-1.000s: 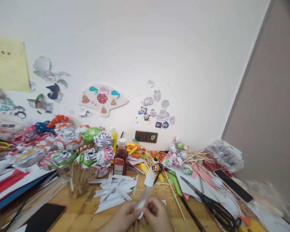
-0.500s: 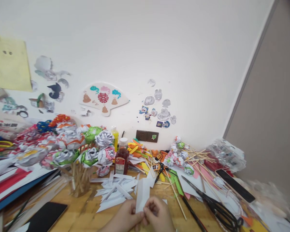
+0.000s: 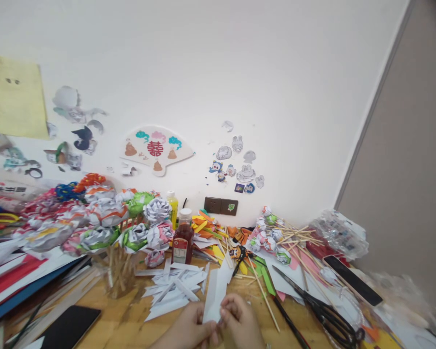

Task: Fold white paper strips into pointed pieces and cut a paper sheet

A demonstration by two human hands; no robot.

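At the bottom edge, my left hand and my right hand meet and both pinch the lower end of a white paper strip. The strip stands nearly upright between them, its top leaning slightly right. Both hands have their fingers closed on it. Just behind the strip lies a pile of white paper strips on the wooden table.
A bunch of paper flowers on sticks stands at the left. A red bottle and a yellow bottle are behind the pile. Black scissors, skewers with paper balls, a phone lie right; another black phone lies bottom left.
The paper strip has swung from leaning right to nearly upright in my fingers. My hands stayed in about the same place.
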